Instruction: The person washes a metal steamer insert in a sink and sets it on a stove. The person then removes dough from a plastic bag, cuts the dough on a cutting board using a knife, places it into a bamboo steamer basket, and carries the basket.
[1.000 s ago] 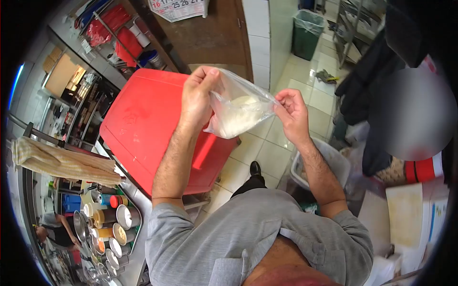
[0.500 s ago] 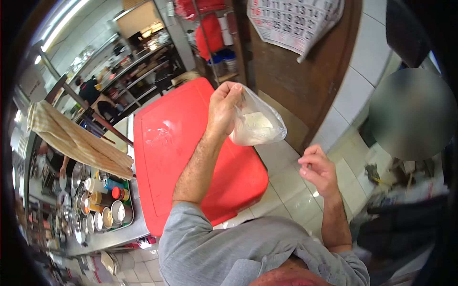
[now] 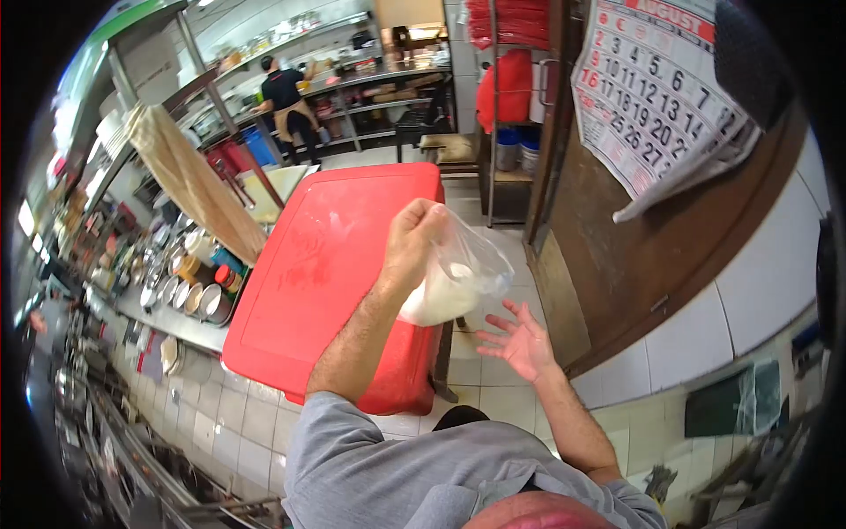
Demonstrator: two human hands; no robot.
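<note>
Left hand [image 3: 410, 242] raised, fingers pinched shut on bag [image 3: 454, 278] top — forearm bare. Right hand [image 3: 520, 339] just beside the bag, below it — fingers spread, empty.

Clear, crinkled plastic bag [image 3: 463, 269]; smooth, slightly glossy red plastic lid [image 3: 330, 273]; glossy floor tiles [image 3: 256, 423]; paper calendar [image 3: 656, 97].

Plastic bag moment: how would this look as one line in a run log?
left hand: pinches top of plastic bag | bag: white contents, hangs above red lid | right hand: open, fingers spread, beside bag, apart
</note>
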